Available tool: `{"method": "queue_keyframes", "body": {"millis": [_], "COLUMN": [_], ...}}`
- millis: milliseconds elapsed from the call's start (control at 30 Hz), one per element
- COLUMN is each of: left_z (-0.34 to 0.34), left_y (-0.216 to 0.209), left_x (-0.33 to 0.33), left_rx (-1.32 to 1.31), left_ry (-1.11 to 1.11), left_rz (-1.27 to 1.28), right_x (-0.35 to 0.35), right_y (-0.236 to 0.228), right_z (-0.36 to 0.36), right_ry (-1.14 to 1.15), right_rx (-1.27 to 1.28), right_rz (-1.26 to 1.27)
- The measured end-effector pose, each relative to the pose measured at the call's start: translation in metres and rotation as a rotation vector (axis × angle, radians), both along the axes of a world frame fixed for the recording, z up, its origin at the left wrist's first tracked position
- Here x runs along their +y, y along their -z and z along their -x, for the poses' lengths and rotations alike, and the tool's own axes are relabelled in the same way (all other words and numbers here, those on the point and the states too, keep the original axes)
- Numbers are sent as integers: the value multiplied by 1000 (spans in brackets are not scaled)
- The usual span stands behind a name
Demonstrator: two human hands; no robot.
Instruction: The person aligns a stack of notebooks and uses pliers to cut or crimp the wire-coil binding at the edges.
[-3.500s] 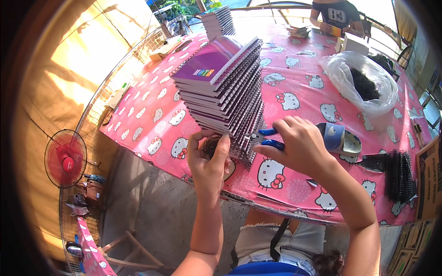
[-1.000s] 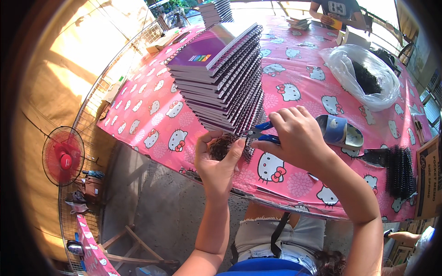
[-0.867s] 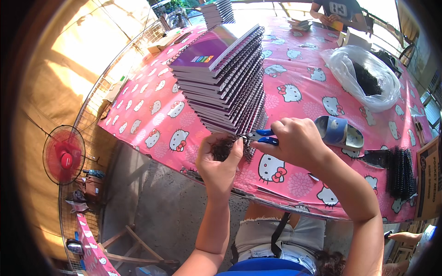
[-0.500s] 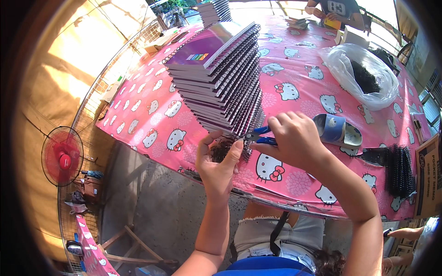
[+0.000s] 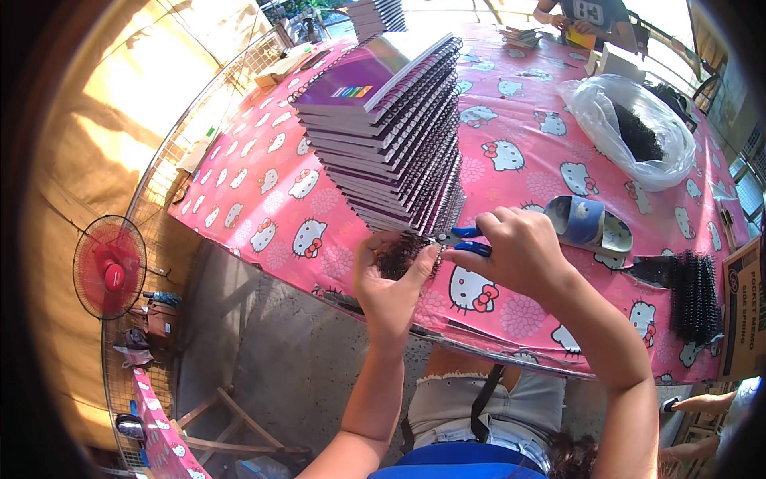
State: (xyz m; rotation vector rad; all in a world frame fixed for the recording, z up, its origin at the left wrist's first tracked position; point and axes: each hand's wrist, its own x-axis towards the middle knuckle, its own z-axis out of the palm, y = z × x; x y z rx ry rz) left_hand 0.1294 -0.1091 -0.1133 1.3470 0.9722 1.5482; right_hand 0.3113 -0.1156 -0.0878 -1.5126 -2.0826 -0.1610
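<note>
My left hand (image 5: pixel 391 291) is curled around a dark, curly bundle of what looks like wire or spiral coil (image 5: pixel 396 260), at the near foot of a notebook stack. My right hand (image 5: pixel 523 247) grips blue-handled pliers (image 5: pixel 472 241). Their dark jaws meet the bundle beside my left thumb; whether they are closed on a strand is too small to tell. The tall, twisted stack of spiral notebooks (image 5: pixel 391 152) rises just beyond both hands, a purple cover on top and black coils along the right side. Its lowest part is partly hidden by my fingers.
A blue slide sandal (image 5: pixel 589 225) lies right of my right hand on the pink-patterned table (image 5: pixel 523 319). Black coils (image 5: pixel 692 307) sit near a cardboard box (image 5: pixel 742 311). Farther off are a plastic bag (image 5: pixel 670 164) of black coils and another person (image 5: pixel 590 28). A red fan (image 5: pixel 112 271) stands left.
Both hands, with the pliers and the dark bundle, appear slightly farther right in the picture. The whole scene has shifted a little the same way. Both grips stay the same.
</note>
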Motion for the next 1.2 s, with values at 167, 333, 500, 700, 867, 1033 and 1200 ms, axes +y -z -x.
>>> {"method": "queue_keyframes", "body": {"millis": [167, 333, 500, 700, 867, 1033, 1200], "left_z": [11, 6, 4, 14, 7, 14, 3], "left_y": [-1, 4, 8, 8, 14, 15, 25], "left_x": [-1, -2, 5, -1, 0, 0, -1], "left_rx": [-57, -76, -6, -168, -83, -159, -167], "left_ry": [-7, 13, -24, 49, -4, 32, 32], "left_rz": [228, 182, 88, 352, 212, 350, 252], "right_x": [-11, -4, -4, -7, -1, -12, -3], "right_y": [2, 5, 9, 10, 20, 24, 20], "right_z": [-3, -5, 2, -7, 7, -1, -2], "right_ry": [39, 10, 23, 11, 17, 42, 59], "right_rx": [1, -53, 4, -44, -9, 22, -97], "right_rz": [179, -130, 167, -20, 154, 193, -86]}}
